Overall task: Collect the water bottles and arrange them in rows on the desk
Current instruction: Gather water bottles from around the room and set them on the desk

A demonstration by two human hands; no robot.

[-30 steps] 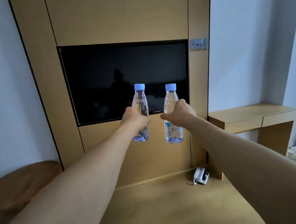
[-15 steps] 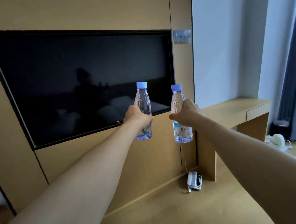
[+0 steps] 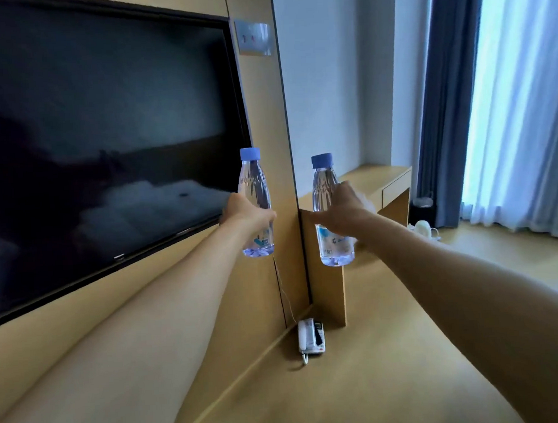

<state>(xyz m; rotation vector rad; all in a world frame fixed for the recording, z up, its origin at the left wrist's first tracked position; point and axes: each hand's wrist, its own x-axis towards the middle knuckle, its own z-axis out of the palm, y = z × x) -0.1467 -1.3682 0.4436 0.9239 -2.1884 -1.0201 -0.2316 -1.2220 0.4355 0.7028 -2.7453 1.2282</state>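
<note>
Two bare arms stretch forward, each carrying a clear plastic water bottle upright in mid-air. The left hand (image 3: 245,213) wraps its grip round the middle of the left bottle (image 3: 254,183), held in front of the edge of a dark television (image 3: 106,139). The right hand (image 3: 342,213) curls its grip round the right bottle (image 3: 325,186), just short of the wooden worktop (image 3: 385,176) at far right. Both bottles have blue caps, patterned shoulders and blue-printed labels low on the body. A white telephone (image 3: 310,337) lies on the floor below them.
</note>
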